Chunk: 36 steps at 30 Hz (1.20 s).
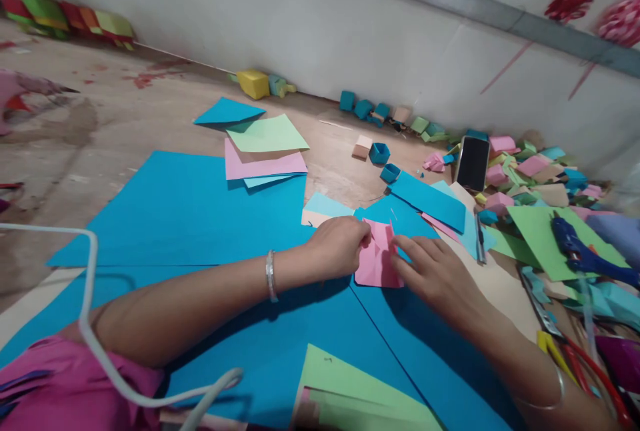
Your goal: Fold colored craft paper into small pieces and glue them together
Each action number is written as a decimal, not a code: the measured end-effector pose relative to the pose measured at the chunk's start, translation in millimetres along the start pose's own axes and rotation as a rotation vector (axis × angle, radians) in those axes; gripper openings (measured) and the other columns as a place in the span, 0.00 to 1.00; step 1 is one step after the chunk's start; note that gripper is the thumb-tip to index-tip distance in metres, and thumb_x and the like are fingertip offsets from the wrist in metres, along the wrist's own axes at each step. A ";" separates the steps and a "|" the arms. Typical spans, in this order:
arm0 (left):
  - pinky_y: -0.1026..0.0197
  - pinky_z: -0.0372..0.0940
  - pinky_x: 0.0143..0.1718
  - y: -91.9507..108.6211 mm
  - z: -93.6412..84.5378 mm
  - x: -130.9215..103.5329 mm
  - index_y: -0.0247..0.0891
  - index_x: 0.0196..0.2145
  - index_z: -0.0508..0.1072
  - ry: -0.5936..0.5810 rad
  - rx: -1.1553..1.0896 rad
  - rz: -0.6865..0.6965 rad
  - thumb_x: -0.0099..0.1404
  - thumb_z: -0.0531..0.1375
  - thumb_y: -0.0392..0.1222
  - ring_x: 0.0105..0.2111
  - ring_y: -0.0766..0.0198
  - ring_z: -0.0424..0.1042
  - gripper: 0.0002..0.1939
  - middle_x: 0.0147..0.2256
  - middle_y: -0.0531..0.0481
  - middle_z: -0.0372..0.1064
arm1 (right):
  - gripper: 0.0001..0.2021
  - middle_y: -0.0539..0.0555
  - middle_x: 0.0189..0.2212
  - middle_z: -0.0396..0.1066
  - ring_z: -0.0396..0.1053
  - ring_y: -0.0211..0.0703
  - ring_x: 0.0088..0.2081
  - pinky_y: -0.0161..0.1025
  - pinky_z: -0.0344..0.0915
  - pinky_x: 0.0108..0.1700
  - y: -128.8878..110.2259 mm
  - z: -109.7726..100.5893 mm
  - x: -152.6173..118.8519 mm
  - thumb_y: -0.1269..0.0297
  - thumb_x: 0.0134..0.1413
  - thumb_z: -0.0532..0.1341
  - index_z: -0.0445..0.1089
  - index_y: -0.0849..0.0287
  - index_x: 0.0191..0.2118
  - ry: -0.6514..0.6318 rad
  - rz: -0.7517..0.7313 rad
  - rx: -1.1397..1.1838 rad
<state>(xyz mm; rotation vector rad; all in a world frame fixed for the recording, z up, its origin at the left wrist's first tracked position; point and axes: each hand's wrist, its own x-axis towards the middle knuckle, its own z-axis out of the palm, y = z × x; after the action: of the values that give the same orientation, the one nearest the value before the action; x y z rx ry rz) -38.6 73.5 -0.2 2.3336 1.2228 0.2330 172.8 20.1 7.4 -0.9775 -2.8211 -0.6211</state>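
A small pink paper [376,267] with folded, raised edges lies on large blue sheets [200,211]. My left hand [337,247] is closed, its fingertips pinching the paper's upper left part. At its right edge my right hand [433,271] holds the upright fold with bent fingers; the thumb is mostly hidden. Close behind the hands are pale blue and peach paper pieces [327,207] and a folded blue strip [427,201]. A green sheet [360,384] lies nearer to me.
A white cable [90,284] loops over the left side. Right: a phone [473,163], a pen [480,241], a blue glue gun [575,244], scissors [575,351] and a pile of folded paper pieces [543,167]. Small paper boxes [364,108] line the wall [320,37].
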 end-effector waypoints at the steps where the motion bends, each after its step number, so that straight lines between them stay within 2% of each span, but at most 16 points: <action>1: 0.60 0.60 0.31 -0.9 0.1 0.1 0.38 0.35 0.74 -0.003 0.009 -0.004 0.56 0.57 0.31 0.36 0.57 0.71 0.10 0.36 0.46 0.73 | 0.07 0.62 0.49 0.70 0.65 0.51 0.39 0.46 0.58 0.38 1.6 -1.1 -1.7 0.76 0.59 0.56 0.70 0.61 0.39 -0.025 0.024 -0.020; 6: 0.60 0.56 0.30 -4.6 1.7 0.3 0.37 0.32 0.74 0.025 0.085 0.047 0.58 0.56 0.32 0.35 0.59 0.66 0.07 0.34 0.45 0.68 | 0.09 0.59 0.42 0.71 0.65 0.52 0.38 0.46 0.59 0.37 4.7 -5.2 -8.3 0.78 0.53 0.59 0.71 0.60 0.39 -0.250 0.087 0.003; 9: 0.58 0.55 0.32 -2.2 -0.3 -0.7 0.35 0.26 0.72 0.071 0.152 0.149 0.61 0.54 0.32 0.36 0.59 0.62 0.09 0.34 0.44 0.66 | 0.11 0.59 0.40 0.70 0.66 0.52 0.40 0.46 0.61 0.39 4.7 -4.8 -13.0 0.80 0.53 0.58 0.71 0.61 0.40 -0.318 0.087 0.090; 11: 0.57 0.55 0.32 1.1 -3.4 -2.0 0.35 0.24 0.70 0.052 0.167 0.210 0.62 0.53 0.30 0.35 0.60 0.61 0.11 0.33 0.45 0.65 | 0.11 0.59 0.40 0.70 0.66 0.52 0.40 0.46 0.62 0.40 5.7 -2.9 -16.5 0.80 0.54 0.57 0.71 0.62 0.41 -0.338 0.086 0.135; 14: 0.57 0.55 0.32 5.5 -7.8 -4.4 0.34 0.23 0.68 -0.012 0.204 0.263 0.62 0.51 0.28 0.34 0.61 0.60 0.13 0.32 0.45 0.66 | 0.11 0.60 0.42 0.69 0.66 0.52 0.42 0.47 0.63 0.41 9.2 0.6 -20.2 0.78 0.56 0.56 0.70 0.61 0.43 -0.353 0.079 0.175; 17: 0.59 0.57 0.35 6.4 -8.9 -5.5 0.34 0.25 0.70 -0.059 0.184 0.282 0.61 0.50 0.26 0.36 0.61 0.63 0.12 0.33 0.45 0.68 | 0.14 0.60 0.45 0.69 0.65 0.53 0.45 0.48 0.64 0.44 12.5 3.9 -21.0 0.77 0.58 0.54 0.69 0.61 0.47 -0.351 0.057 0.241; 22: 0.62 0.60 0.37 2.3 -8.0 -3.2 0.34 0.27 0.71 -0.114 0.069 0.332 0.60 0.51 0.26 0.36 0.63 0.66 0.12 0.35 0.45 0.70 | 0.22 0.64 0.55 0.64 0.62 0.52 0.55 0.47 0.64 0.53 12.7 8.3 -20.4 0.81 0.56 0.48 0.63 0.66 0.56 -0.255 0.046 0.355; 26: 0.62 0.59 0.36 1.0 -11.0 -2.2 0.34 0.28 0.72 -0.134 0.097 0.340 0.60 0.52 0.26 0.36 0.62 0.67 0.11 0.35 0.46 0.70 | 0.27 0.64 0.59 0.62 0.64 0.53 0.55 0.50 0.66 0.52 13.7 12.5 -20.7 0.80 0.56 0.49 0.58 0.64 0.62 -0.239 0.045 0.382; 28: 0.61 0.59 0.35 2.0 -13.1 -3.1 0.34 0.28 0.72 -0.150 0.156 0.334 0.60 0.52 0.26 0.36 0.61 0.67 0.11 0.36 0.45 0.70 | 0.27 0.64 0.59 0.63 0.66 0.53 0.52 0.51 0.68 0.50 15.1 14.6 -21.0 0.80 0.56 0.50 0.59 0.63 0.62 -0.222 0.043 0.380; 30: 0.60 0.59 0.34 3.6 -15.1 -4.6 0.34 0.30 0.73 -0.159 0.217 0.355 0.63 0.54 0.30 0.36 0.60 0.67 0.09 0.37 0.44 0.69 | 0.26 0.66 0.57 0.64 0.68 0.53 0.50 0.51 0.69 0.47 16.1 15.6 -20.6 0.79 0.56 0.51 0.60 0.63 0.61 -0.222 0.040 0.376; 32: 0.60 0.59 0.34 5.2 -16.1 -6.2 0.34 0.31 0.73 -0.164 0.267 0.404 0.66 0.57 0.42 0.37 0.58 0.67 0.10 0.38 0.43 0.69 | 0.23 0.66 0.56 0.65 0.68 0.54 0.49 0.51 0.69 0.46 16.4 14.7 -19.3 0.76 0.59 0.53 0.61 0.64 0.60 -0.230 0.032 0.366; 34: 0.59 0.59 0.33 6.5 -15.0 -7.6 0.32 0.33 0.73 -0.169 0.319 0.439 0.62 0.61 0.55 0.38 0.56 0.67 0.20 0.38 0.42 0.69 | 0.20 0.67 0.55 0.66 0.68 0.54 0.50 0.50 0.68 0.47 16.0 12.5 -17.4 0.73 0.61 0.53 0.63 0.65 0.58 -0.228 0.030 0.357; 36: 0.58 0.58 0.32 7.3 -11.9 -8.8 0.30 0.35 0.72 -0.168 0.388 0.456 0.55 0.65 0.60 0.38 0.54 0.67 0.26 0.38 0.41 0.69 | 0.15 0.65 0.52 0.68 0.68 0.53 0.49 0.49 0.67 0.47 15.6 10.1 -15.4 0.73 0.62 0.52 0.66 0.65 0.53 -0.244 0.031 0.358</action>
<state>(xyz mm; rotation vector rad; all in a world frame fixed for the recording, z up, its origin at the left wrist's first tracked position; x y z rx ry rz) -42.8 67.0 14.3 2.8826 0.6874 -0.0587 195.0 26.5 0.3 -1.0834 -2.9633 0.0161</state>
